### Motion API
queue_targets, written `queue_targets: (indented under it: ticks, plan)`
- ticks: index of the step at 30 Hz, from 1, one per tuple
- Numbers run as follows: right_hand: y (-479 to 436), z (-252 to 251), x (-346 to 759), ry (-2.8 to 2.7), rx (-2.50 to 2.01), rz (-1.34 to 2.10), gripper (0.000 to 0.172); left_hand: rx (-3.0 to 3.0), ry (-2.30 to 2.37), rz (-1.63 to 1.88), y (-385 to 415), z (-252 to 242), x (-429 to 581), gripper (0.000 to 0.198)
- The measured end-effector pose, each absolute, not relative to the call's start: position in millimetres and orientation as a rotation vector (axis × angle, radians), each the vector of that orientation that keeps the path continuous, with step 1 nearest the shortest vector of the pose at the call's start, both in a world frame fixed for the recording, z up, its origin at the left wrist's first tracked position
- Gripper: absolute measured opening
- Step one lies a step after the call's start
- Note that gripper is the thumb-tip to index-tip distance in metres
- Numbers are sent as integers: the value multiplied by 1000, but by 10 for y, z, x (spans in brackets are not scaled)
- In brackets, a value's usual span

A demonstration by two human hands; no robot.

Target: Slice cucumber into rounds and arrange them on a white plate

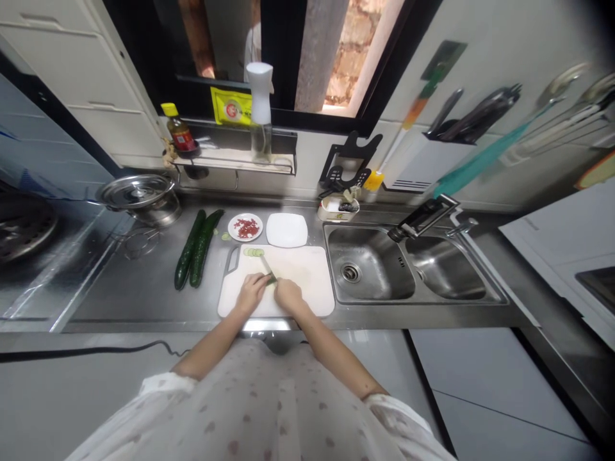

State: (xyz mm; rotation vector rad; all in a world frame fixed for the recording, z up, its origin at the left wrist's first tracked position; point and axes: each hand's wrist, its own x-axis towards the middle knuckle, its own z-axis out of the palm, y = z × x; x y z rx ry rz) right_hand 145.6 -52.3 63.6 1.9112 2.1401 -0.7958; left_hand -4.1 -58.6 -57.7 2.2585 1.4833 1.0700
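My right hand (288, 296) is closed round the handle of a knife (268, 266), whose blade points up and left over a white cutting board (314, 282). Beside the blade, my left hand (250, 293) has its fingers bent on a short piece of cucumber (271, 280), mostly hidden by the fingers and knife. Pale green cucumber slices (252, 252) lie in an overlapping row near the board's far left corner. To the left of the board, two whole cucumbers (203, 246) rest side by side on the steel counter.
Behind the board stand a plate (232, 232) of chopped red bits and a square white plate (287, 229). A double sink (369, 256) with a tap (423, 218) is at right. A lidded steel pot (144, 195) stands back left; a shelf (230, 159) holds bottles.
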Motion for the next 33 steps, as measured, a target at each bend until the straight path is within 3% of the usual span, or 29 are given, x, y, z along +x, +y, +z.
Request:
queue_targets:
  ticks: [33]
  plan:
    - [-715, 584, 1526, 2097, 1905, -771, 34, 2238, 1489, 1090, -580, -580, -30, 28]
